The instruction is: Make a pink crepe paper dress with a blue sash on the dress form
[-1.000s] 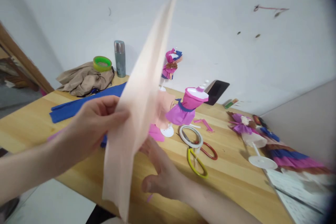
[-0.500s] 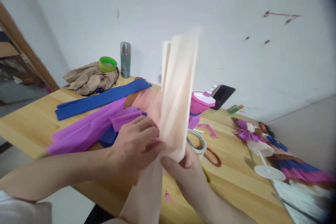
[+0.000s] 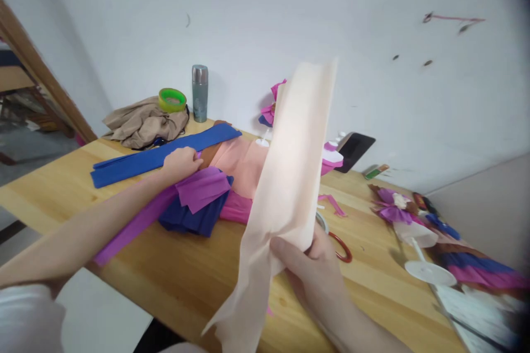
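Note:
My right hand [image 3: 317,273] pinches a long cream strip of crepe paper [image 3: 296,149] between thumb and fingers. The strip stands up above the hand, folded lengthwise, and its loose tail hangs toward me. Farther left, my left hand [image 3: 182,162] is closed at the far end of a purple crepe paper strip [image 3: 136,226], a bit of purple showing at its fingertips. My forearm covers part of that strip. Beside this hand lie a folded blue strip [image 3: 136,161], a brown strip [image 3: 209,155] and peach paper [image 3: 240,160]. Shorter purple [image 3: 202,187] and dark blue pieces [image 3: 192,220] lie nearer me.
A steel flask [image 3: 200,94], green tape roll [image 3: 172,99] and beige cloth [image 3: 144,124] stand at the back left. Red-handled scissors [image 3: 343,248] lie partly behind my right hand. A black tablet [image 3: 356,151] leans on the wall; paper-dressed figures [image 3: 430,273] lie right.
My left hand has let go of the cream strip and reached left and away to the purple strip, whose near end has shifted. My right hand keeps the cream strip, now slightly farther right.

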Motion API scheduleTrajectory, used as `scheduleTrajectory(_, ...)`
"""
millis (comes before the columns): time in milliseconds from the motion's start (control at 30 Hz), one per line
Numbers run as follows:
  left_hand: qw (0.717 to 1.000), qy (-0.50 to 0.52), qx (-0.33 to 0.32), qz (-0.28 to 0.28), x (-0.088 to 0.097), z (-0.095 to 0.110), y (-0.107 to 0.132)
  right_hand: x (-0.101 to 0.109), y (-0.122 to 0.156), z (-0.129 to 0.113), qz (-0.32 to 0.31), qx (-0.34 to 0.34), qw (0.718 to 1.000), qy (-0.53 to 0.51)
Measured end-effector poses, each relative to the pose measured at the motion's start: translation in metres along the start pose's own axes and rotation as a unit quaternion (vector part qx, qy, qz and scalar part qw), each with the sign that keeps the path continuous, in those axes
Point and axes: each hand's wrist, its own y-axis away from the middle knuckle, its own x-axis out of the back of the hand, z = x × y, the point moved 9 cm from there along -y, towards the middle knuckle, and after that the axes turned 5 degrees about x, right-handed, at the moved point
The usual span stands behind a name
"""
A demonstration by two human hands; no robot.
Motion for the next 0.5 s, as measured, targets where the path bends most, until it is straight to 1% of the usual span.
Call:
scheduleTrajectory(67,0.998,0.007,0.023,-0.059,-0.011,-0.002,-0.02,-0.001,0.001,0.001,-0.009,0.001,1.0,0.01)
scheduleTrajectory(167,0.991,0.024,0.048,-0.12,-0.029,0.001,-0.035,0.0,0.001,0.004,-0.009,-0.005,1.0,0.025)
scheduleTrajectory(267,0.987,0.053,0.056,-0.14,-0.037,0.002,-0.042,0.001,0.001,0.008,-0.001,-0.015,1.0,0.024)
scheduleTrajectory(400,0.983,0.087,0.068,-0.147,-0.034,-0.005,-0.049,0.005,0.0,0.009,0.012,-0.011,1.0,0.02)
scheduleTrajectory(500,0.979,0.104,0.078,-0.154,-0.033,-0.009,-0.052,0.005,-0.002,0.011,-0.006,-0.008,1.0,0.023)
